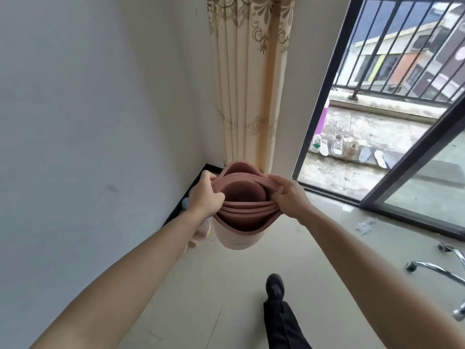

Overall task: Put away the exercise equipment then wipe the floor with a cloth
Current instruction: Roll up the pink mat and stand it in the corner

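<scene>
Two bare forearms stretch forward from the bottom edge of the view, and a black shoe [274, 285] with a dark trouser leg stands on the pale tiled floor [221, 298] between them. Ahead, the rolled exercise mat [239, 233], pink outside and reddish brown inside, stands on end, its open top facing up, near the floor's far corner where the white wall [88, 109] meets the cream curtain [247, 84]. I cannot tell whether its lower end touches the floor. The left hand [205, 195] grips the roll's left rim, fingers curled over the layers. The right hand [289, 195] pinches the right rim, thumb and fingers closed on the loose coils. A chrome chair base [437, 270] sits by the floor's right edge. Beyond the open sliding door [412, 162], white sneakers [337, 144] line the balcony.
</scene>
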Demonstrator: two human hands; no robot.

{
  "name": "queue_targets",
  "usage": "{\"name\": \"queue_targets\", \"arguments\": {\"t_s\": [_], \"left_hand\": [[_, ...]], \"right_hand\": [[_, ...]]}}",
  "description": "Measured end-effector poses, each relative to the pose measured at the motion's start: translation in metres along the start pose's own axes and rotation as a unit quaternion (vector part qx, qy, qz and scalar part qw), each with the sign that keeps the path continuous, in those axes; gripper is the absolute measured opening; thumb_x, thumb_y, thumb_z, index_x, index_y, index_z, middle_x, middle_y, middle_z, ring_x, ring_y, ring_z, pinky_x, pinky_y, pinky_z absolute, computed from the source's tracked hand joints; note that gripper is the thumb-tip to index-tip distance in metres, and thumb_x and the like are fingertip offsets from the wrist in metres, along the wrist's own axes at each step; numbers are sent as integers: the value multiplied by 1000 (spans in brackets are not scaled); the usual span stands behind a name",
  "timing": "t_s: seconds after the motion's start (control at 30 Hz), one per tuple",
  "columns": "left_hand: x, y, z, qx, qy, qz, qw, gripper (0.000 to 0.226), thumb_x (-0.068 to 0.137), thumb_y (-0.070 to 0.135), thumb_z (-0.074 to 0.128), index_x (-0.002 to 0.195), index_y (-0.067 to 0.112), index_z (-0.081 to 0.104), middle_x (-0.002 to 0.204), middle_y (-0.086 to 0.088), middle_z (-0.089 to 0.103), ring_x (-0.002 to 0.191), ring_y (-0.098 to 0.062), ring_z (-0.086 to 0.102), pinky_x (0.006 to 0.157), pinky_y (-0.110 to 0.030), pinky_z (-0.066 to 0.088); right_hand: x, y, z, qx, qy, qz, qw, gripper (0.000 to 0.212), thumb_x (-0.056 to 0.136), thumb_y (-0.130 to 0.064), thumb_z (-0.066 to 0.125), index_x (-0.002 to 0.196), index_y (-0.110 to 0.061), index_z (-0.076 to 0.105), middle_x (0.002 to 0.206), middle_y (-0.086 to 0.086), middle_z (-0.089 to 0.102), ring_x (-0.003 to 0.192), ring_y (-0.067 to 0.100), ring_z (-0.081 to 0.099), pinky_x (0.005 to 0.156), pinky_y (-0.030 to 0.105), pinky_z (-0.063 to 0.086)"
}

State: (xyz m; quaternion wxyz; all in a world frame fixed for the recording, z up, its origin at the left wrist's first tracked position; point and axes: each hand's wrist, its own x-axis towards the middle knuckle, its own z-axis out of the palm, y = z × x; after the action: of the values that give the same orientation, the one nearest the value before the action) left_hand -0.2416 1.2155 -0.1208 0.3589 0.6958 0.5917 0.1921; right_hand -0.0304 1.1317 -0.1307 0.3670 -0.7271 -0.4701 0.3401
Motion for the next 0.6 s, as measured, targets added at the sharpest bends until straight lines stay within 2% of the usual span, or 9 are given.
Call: {"name": "queue_targets", "arguments": {"t_s": [0.13,0.17,0.27,0.3,0.43,0.6], "left_hand": [[94,19,18,-31,11,-49,998,47,80,8,61,123,15,46,105,-1,60,96,-26,58,82,-34,46],[117,23,20,-39,19,-65,997,48,79,8,61,125,16,46,106,-2,60,97,-26,59,84,-34,47],[179,28,20,-46,33,-97,994,45,78,10,62,122,18,54,105,0,65,97,-24,61,85,-36,50],[199,30,17,-50,38,-101,993,42,78,10,62,119,19,57,104,0,66,97,-24,62,85,-36,51],[265,24,5,-71,67,-124,987,37,80,10,62,114,22,60,102,3,66,94,-21,62,80,-31,47],[356,-8,-12,-98,86,-122,984,38,80,17,63,116,29,62,104,9,70,96,-16,64,85,-32,51]], "right_hand": [[109,5,-11,-7,-36,-16,999,56,87,0,47,131,-31,64,110,-5,65,106,20,59,81,31,53],[138,4,-14,-13,-47,-21,999,56,88,0,46,131,-30,64,110,-5,65,105,20,58,80,29,52],[219,-5,-15,-21,-90,-30,995,57,87,-2,43,131,-32,64,116,-1,68,106,24,61,64,19,50],[246,-10,-14,-24,-99,-34,994,56,87,-2,43,131,-31,64,117,1,68,107,25,62,64,18,50],[331,-35,6,-61,-125,-45,989,55,87,-2,44,130,-30,65,118,1,71,111,26,60,95,35,52],[438,-53,50,-79,-152,-31,985,54,85,-4,49,128,-32,66,116,-1,72,112,22,61,98,29,47]]}}
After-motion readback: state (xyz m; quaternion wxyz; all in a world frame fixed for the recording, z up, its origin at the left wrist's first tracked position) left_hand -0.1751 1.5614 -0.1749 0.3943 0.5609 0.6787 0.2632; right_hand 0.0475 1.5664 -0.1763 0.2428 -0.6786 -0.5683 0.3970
